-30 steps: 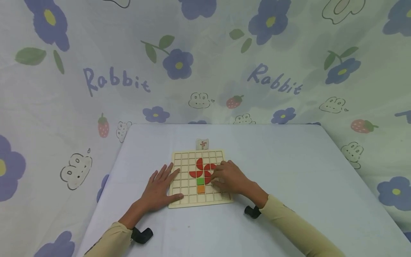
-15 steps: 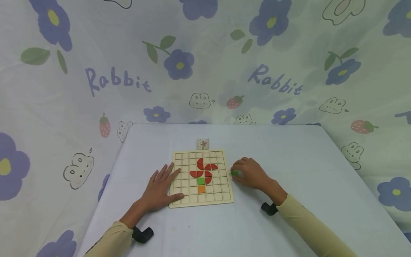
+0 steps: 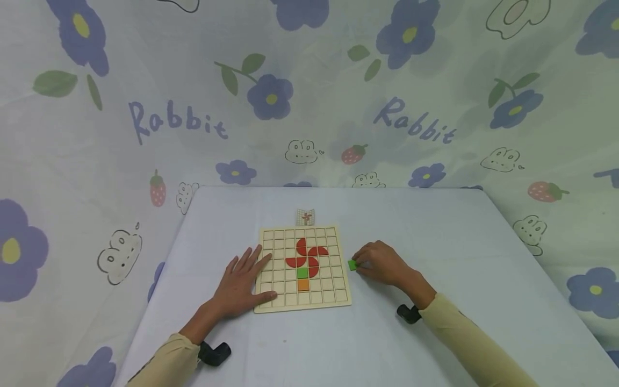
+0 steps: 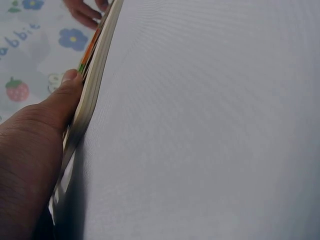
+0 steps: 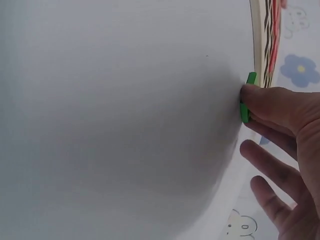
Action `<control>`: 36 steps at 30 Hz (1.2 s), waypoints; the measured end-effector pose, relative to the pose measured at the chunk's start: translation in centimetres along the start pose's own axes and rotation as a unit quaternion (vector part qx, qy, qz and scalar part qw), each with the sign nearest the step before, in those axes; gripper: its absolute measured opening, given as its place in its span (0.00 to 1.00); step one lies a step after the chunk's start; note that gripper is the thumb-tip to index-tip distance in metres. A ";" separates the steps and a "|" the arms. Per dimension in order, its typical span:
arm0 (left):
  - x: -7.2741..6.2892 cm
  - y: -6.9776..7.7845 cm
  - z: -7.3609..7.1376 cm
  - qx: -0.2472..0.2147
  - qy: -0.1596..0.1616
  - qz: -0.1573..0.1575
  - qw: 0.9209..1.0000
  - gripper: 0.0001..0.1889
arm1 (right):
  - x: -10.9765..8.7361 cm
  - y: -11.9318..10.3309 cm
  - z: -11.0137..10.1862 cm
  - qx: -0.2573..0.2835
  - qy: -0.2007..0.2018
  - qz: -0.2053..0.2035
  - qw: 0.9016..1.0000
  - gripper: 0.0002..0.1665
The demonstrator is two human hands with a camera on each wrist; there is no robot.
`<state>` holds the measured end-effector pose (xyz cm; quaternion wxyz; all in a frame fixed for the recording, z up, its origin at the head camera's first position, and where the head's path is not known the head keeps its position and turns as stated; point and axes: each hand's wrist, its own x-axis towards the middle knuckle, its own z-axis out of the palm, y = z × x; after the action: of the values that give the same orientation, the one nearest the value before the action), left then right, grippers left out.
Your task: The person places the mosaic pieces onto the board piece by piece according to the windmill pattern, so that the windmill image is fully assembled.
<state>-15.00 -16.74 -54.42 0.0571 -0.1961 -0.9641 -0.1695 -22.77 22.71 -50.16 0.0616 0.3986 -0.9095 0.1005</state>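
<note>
My left hand (image 3: 236,289) rests on the left side of a square wooden grid board (image 3: 271,301), fingers spread; in the left wrist view its thumb (image 4: 65,95) lies over the board's edge. Just right of the board, my right hand (image 3: 382,263) pinches a small green tile (image 3: 352,265) at the table surface. The right wrist view shows this green tile (image 5: 244,112) under the thumb, other fingers apart from it. On the board, red curved pieces (image 3: 296,262) form a pinwheel, with a green square (image 3: 302,273) and an orange square (image 3: 303,285) below.
A small card (image 3: 305,217) with a red pinwheel picture stands behind the board. White cloth covers the table (image 3: 435,226). A patterned curtain (image 3: 329,113) hangs behind it. Black devices sit at both wrists.
My right hand has moved right, off the board, uncovering the red pieces. A green tile has come into view in its fingers and is now lower, at the table. The left hand stays put.
</note>
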 end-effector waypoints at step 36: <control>0.0 0.2 -0.2 -0.001 -0.013 -0.006 1.000 0.52 | 4.1 -10.6 2.7 -0.005 0.044 -0.221 0.974 0.03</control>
<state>-14.93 -16.68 -54.14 0.0436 -0.1927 -0.9658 -0.1679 -17.80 12.19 -50.55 0.1246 0.5843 -0.7960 0.0972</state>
